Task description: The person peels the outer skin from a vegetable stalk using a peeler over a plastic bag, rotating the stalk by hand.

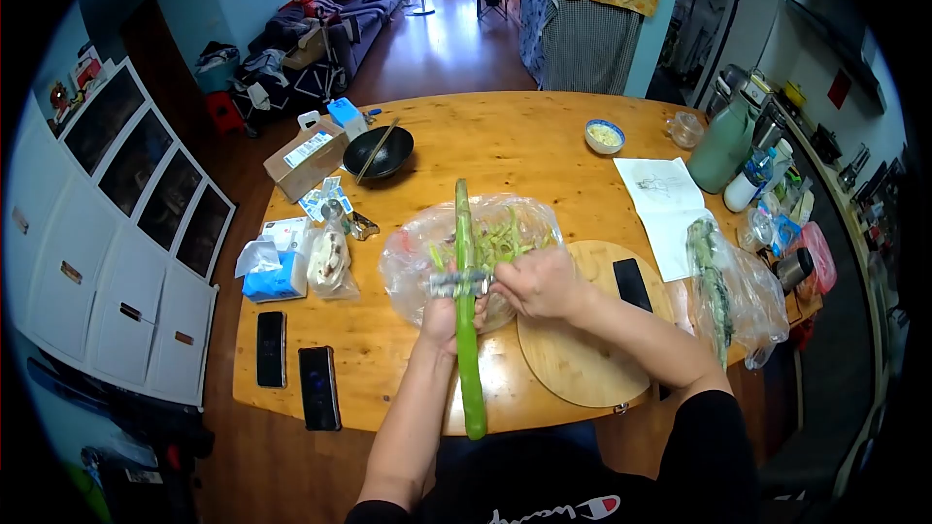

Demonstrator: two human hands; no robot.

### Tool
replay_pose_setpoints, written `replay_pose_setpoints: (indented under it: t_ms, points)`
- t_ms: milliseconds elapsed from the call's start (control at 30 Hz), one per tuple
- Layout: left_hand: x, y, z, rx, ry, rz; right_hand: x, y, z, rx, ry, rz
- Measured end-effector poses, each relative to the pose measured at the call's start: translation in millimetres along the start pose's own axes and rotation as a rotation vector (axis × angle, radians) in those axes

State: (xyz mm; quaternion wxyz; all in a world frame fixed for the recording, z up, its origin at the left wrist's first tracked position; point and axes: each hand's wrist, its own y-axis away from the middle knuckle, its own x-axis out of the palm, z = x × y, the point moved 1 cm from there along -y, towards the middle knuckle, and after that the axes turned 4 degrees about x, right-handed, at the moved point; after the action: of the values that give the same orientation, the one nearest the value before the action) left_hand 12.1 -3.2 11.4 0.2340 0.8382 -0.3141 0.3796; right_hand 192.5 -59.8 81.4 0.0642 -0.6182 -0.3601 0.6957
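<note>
A long green celtuce stem (470, 369) points away from me over the table, its lower part smooth and bright green, its far end paler and rougher. My left hand (442, 320) is wrapped round the middle of it from below. In my right hand (540, 283) is a metal peeler (456, 280), lying crosswise on the stem just beyond my left hand. Beneath the stem, a clear plastic bag (403, 257) is spread out with green peelings (505, 239) on it. The fingertips of my left hand are partly hidden by the stem and the peeler.
Under my right forearm is a round wooden board (573, 359) with a black flat object (632, 284). A bagged vegetable (714, 281) lies right, near a green jug (721, 146). Left are two phones (271, 349), tissues (276, 277) and a black bowl (388, 157).
</note>
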Motion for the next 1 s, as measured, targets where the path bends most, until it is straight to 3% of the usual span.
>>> replay_pose_setpoints:
  t_ms: [100, 133, 200, 267, 300, 367, 433, 533, 767, 1000]
  points:
    - [-8, -3, 4, -0.03, 0.038, 0.068, -3, -4, -5, 0.088, 0.003, 0.005]
    - [-4, 0, 4, -0.034, -0.01, -0.028, -6, -4, -2, 0.068, 0.006, 0.01]
    - [-2, 4, 3, -0.054, -0.001, 0.024, -11, -2, 5, 0.032, 0.013, 0.025]
    - [-4, 5, 7, 0.019, 0.028, 0.128, -4, -4, -10, 0.142, -0.014, -0.017]
    - [2, 6, 7, 0.02, 0.037, 0.063, -2, -7, -19, 0.193, -0.026, -0.04]
    - [15, 11, 4, 0.024, 0.051, -0.068, -1, -7, -21, 0.145, -0.016, -0.006]
    - [10, 10, 5, 0.056, 0.016, 0.012, -8, -4, -14, 0.09, -0.008, 0.062]
    - [9, 13, 6, 0.071, -0.026, 0.066, 8, -7, -40, 0.284, 0.037, -0.001]
    - [-9, 12, 7, 0.011, 0.037, 0.0, 1, -11, -69, 0.448, 0.189, -0.083]
    - [-7, 1, 0, 0.135, 0.191, -0.07, -13, -9, -40, 0.353, 0.098, -0.077]
